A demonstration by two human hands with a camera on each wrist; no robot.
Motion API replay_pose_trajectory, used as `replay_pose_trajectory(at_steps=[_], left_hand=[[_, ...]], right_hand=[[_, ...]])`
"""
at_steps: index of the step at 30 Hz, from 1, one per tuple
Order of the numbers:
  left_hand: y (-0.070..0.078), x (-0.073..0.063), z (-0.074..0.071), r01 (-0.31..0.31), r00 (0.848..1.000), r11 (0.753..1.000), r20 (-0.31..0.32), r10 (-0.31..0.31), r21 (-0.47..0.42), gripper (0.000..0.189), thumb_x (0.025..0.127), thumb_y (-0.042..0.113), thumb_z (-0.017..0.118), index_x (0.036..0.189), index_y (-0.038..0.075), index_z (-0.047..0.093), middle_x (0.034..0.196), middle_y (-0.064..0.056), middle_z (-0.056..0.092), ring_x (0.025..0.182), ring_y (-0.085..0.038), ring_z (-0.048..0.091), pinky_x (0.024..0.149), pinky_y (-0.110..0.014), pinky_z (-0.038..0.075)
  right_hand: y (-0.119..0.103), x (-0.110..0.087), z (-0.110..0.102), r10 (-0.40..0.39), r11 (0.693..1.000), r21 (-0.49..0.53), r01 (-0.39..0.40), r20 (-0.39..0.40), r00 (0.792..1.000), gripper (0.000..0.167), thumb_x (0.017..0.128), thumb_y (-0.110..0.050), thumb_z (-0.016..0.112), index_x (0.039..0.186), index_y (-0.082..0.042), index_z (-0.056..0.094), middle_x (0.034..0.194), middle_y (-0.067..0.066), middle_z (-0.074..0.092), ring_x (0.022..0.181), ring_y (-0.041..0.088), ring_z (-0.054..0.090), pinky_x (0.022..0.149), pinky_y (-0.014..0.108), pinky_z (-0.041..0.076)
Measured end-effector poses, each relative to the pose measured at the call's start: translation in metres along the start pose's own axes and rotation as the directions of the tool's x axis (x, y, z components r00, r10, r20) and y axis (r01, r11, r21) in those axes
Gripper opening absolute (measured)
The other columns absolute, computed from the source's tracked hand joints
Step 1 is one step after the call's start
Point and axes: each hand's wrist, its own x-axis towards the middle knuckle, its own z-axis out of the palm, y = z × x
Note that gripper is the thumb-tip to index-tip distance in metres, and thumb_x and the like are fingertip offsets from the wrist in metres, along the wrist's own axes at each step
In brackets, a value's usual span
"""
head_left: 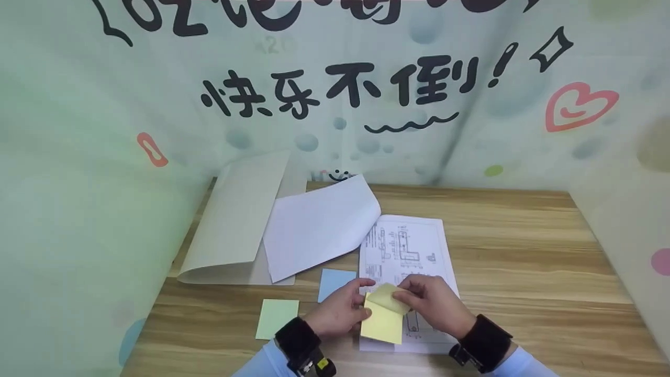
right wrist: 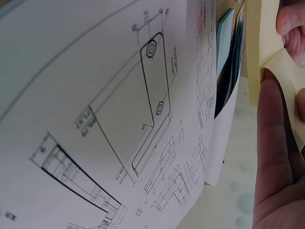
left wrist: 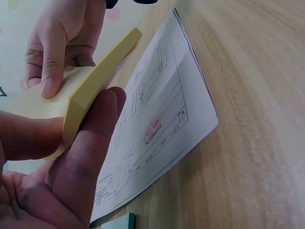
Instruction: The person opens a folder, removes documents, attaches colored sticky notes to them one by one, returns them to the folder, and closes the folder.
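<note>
My left hand (head_left: 339, 310) grips a thick pad of yellow sticky notes (head_left: 382, 323) by its left side, thumb on the front and fingers behind. The pad is held above a stack of printed technical drawings (head_left: 411, 241). My right hand (head_left: 437, 303) pinches the top sheet (head_left: 386, 297) of the pad between thumb and fingers. That sheet is lifted and curls away from the pad, as the right wrist view also shows. In the left wrist view the pad's thick edge (left wrist: 95, 76) faces the camera. A red stamp (left wrist: 152, 131) marks a corner of the drawing.
A blue sticky pad (head_left: 335, 281) and a green sticky pad (head_left: 277, 318) lie left of the drawings. Behind them, a white sheet (head_left: 322, 228) rests partly on a cream folder (head_left: 235, 214). Printed cloth walls (head_left: 335, 146) enclose the wooden table (head_left: 528, 262).
</note>
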Motion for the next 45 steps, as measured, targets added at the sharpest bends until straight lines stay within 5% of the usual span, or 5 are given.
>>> replay_pose_trajectory(at_steps=[9,22,33,38,45], left_hand=[[0.002,-0.001,-0.001,0.016,1.000,0.992,-0.015,-0.014,0.127,0.059,0.096,0.002,0.062,0.150,0.014,0.041,0.106,-0.006,0.076,0.059,-0.014,0.059,0.054,-0.022,0.044],[0.000,-0.007,-0.005,0.031,1.000,0.992,-0.002,-0.031,0.126,0.051,0.096,0.000,0.062,0.143,0.012,0.047,0.108,-0.008,0.075,0.066,-0.013,0.064,0.058,-0.024,0.050],[-0.015,-0.023,-0.021,0.039,0.997,0.972,-0.080,-0.021,0.234,0.027,0.093,0.006,0.068,0.119,0.010,0.061,0.097,-0.005,0.074,0.076,-0.014,0.068,0.066,-0.026,0.051],[-0.019,-0.033,-0.031,0.066,0.978,0.904,-0.208,0.026,0.423,0.024,0.091,0.019,0.074,0.107,0.010,0.059,0.085,-0.005,0.062,0.074,-0.017,0.056,0.064,-0.031,0.044],[-0.023,-0.037,-0.030,0.131,0.953,0.744,-0.291,0.088,0.655,0.023,0.086,0.026,0.079,0.093,0.010,0.064,0.092,-0.002,0.066,0.082,-0.016,0.057,0.074,-0.038,0.051]], right_hand=[[0.005,0.003,-0.001,0.051,0.999,0.000,-0.051,-0.055,0.997,0.015,0.092,-0.024,0.075,0.086,-0.011,0.072,0.078,-0.002,0.074,0.064,0.003,0.062,0.057,0.019,0.049],[0.015,0.005,-0.006,0.087,0.996,0.034,-0.084,-0.102,0.991,0.012,0.091,-0.020,0.077,0.088,-0.009,0.073,0.080,0.001,0.076,0.067,0.004,0.064,0.062,0.019,0.052],[0.016,0.009,-0.024,0.221,0.974,0.094,-0.205,-0.208,0.953,0.009,0.092,-0.012,0.074,0.094,-0.004,0.070,0.091,0.010,0.078,0.076,0.014,0.072,0.071,0.033,0.062],[0.017,0.008,-0.028,0.222,0.975,0.054,-0.215,-0.218,0.950,0.010,0.092,-0.014,0.074,0.095,-0.005,0.070,0.092,0.010,0.079,0.075,0.014,0.071,0.071,0.037,0.062],[0.019,0.010,-0.027,0.224,0.975,0.052,-0.217,-0.235,0.946,0.010,0.092,-0.012,0.074,0.097,-0.004,0.070,0.095,0.012,0.078,0.077,0.015,0.071,0.073,0.037,0.062]])
